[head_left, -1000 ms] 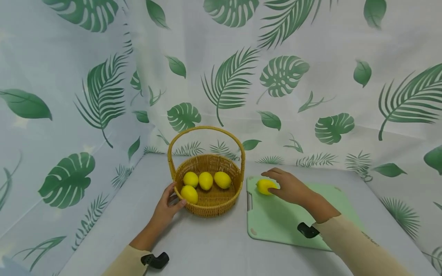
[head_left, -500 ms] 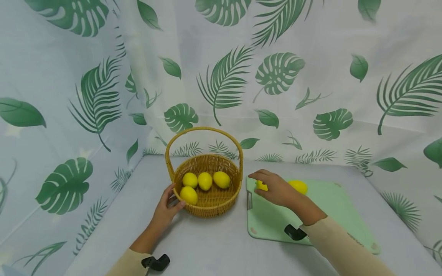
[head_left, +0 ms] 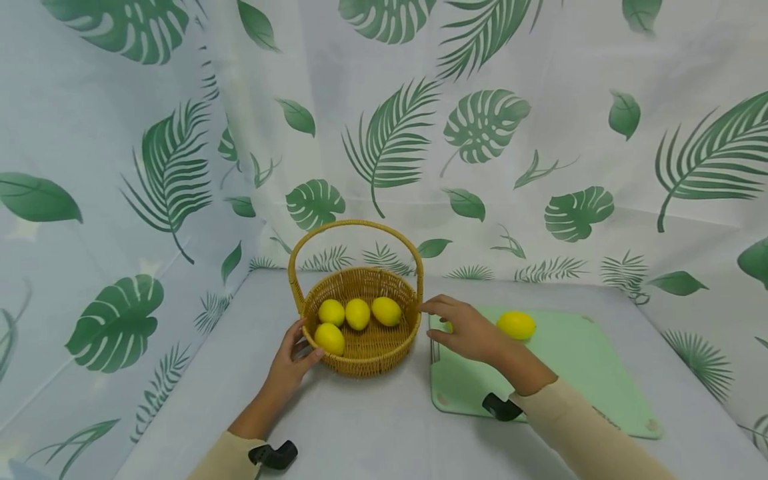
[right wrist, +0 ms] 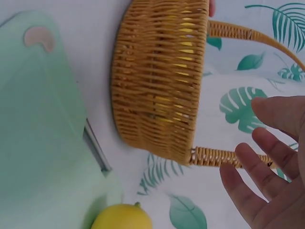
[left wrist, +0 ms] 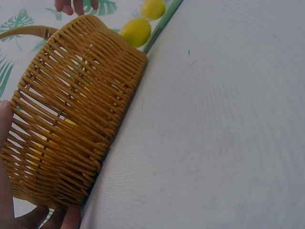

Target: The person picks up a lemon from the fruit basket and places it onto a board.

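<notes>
A woven basket (head_left: 367, 367) with a tall arched handle holds several yellow lemons (head_left: 357, 315). My left hand (head_left: 287, 365) grips the basket's left side, thumb at the front and fingers around the wall. Above the left edge of a green cutting board (head_left: 540, 387), my right hand (head_left: 471, 333) reaches toward the basket's right rim. Its fingers are spread and hold nothing in the right wrist view. One lemon (head_left: 516, 325) lies on the board behind the right wrist. Another lemon (right wrist: 121, 220) at the board's left edge is mostly hidden by that hand in the head view.
A white cloth (head_left: 378, 427) covers the table. Behind and to the left hang white curtains (head_left: 408, 67) printed with green leaves. The board's metal-edged handle slot (right wrist: 97, 148) faces the basket. Each wrist wears a black camera mount (head_left: 273, 455).
My right hand has moved left, from over the nearer lemon toward the basket, uncovering the lemon behind the wrist. My left hand stays on the basket. The head view has shifted slightly.
</notes>
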A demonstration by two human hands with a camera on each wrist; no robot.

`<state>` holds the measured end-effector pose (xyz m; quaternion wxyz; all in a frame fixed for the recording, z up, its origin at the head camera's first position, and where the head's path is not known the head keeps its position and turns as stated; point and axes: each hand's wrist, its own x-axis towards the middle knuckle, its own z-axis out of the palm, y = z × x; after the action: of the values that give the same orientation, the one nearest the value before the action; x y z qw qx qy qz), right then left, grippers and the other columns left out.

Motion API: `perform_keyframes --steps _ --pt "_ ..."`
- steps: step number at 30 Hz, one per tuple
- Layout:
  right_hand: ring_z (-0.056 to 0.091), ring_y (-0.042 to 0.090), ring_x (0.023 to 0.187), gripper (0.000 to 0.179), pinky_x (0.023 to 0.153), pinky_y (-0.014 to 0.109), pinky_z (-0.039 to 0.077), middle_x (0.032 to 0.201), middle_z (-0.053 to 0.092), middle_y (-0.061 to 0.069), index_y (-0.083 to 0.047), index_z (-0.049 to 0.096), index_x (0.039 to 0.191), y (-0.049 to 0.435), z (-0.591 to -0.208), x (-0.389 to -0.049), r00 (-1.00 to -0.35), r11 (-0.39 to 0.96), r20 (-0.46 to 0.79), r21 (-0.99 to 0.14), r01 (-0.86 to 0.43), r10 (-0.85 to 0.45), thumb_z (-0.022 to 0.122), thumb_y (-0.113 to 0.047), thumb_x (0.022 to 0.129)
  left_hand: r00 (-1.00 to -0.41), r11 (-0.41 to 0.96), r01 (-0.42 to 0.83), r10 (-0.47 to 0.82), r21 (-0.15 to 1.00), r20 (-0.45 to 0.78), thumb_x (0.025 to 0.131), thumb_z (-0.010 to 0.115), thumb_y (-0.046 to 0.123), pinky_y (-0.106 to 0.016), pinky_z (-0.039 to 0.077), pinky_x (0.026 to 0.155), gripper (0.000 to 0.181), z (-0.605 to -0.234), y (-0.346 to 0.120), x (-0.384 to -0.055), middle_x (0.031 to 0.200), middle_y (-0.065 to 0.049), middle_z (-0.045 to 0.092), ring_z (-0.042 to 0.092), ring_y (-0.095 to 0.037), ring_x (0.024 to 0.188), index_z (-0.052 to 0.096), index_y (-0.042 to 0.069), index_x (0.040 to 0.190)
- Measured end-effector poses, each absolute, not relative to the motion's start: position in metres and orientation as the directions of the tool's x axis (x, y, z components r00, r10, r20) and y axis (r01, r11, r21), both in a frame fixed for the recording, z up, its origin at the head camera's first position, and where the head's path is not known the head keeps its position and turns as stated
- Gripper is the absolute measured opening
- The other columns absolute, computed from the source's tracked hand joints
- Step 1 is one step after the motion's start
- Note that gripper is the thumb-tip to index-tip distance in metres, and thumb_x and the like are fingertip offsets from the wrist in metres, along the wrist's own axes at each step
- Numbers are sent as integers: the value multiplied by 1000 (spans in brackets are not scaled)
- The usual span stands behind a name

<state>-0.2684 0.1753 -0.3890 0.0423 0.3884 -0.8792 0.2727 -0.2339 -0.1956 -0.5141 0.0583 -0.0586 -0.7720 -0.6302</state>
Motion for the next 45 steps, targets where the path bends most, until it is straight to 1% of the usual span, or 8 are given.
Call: perform_keyframes --steps 7,14,20,26,31,36,41,45 --pt "56 19 112 43 87 34 52 130 56 3 -12 58 133 163 -395 -269 -671 522 279 -452 -723 -687 69 -11 91 -987 187 160 17 969 159 90 72 25 -46 45 97 75 -512 -193 -232 150 -14 32 39 -36 132 28 26 151" --pt "55 18 110 43 88 36 50 129 56 1 -11 58 132 142 -394 -270 -654 520 280 -424 -741 -703 70 -11 90 -984 202 175 19 963 175 91 71 23 -46 46 96 75 -510 -190 -233 149 -16 32 40 -38 131 27 21 152" --pt "52 12 114 42 93 33 47 129 56 -2 -16 60 132 123 -400 -272 -680 532 235 -469 -705 -694 69 -14 92 -989 203 148 3 968 151 90 73 26 -47 45 97 76 -510 -190 -231 151 -13 32 40 -34 131 28 26 151" --pt "53 16 117 42 96 34 46 128 56 -4 -14 58 134 102 -410 -276 -684 525 187 -511 -681 -705 67 -17 93 -988 199 149 -8 969 153 91 72 20 -49 44 97 75 -510 -193 -223 150 -17 33 40 -37 132 28 21 152" --pt "54 17 116 39 97 33 45 125 58 -4 -14 60 132 85 -408 -279 -670 519 225 -479 -709 -708 67 -17 93 -987 204 154 -8 967 159 91 72 23 -47 45 97 76 -509 -194 -225 152 -16 31 39 -36 132 27 22 152" --pt "56 20 113 39 95 35 46 127 59 1 -9 61 130 71 -408 -286 -658 520 272 -435 -735 -702 68 -19 93 -985 197 166 -9 966 171 90 72 25 -46 45 97 75 -506 -194 -230 152 -14 32 40 -34 132 29 24 151" --pt "59 23 105 38 89 34 49 122 61 2 -8 62 128 65 -415 -293 -680 548 257 -433 -716 -687 68 -20 93 -983 194 182 -2 964 185 90 73 24 -47 45 97 73 -508 -194 -233 150 -16 36 44 -35 129 32 22 151" --pt "59 21 106 40 88 33 49 123 60 1 -11 61 130 60 -419 -295 -722 587 192 -464 -663 -664 68 -24 93 -985 195 170 2 966 173 90 73 23 -46 45 97 74 -507 -194 -229 149 -18 37 44 -36 129 32 20 151"
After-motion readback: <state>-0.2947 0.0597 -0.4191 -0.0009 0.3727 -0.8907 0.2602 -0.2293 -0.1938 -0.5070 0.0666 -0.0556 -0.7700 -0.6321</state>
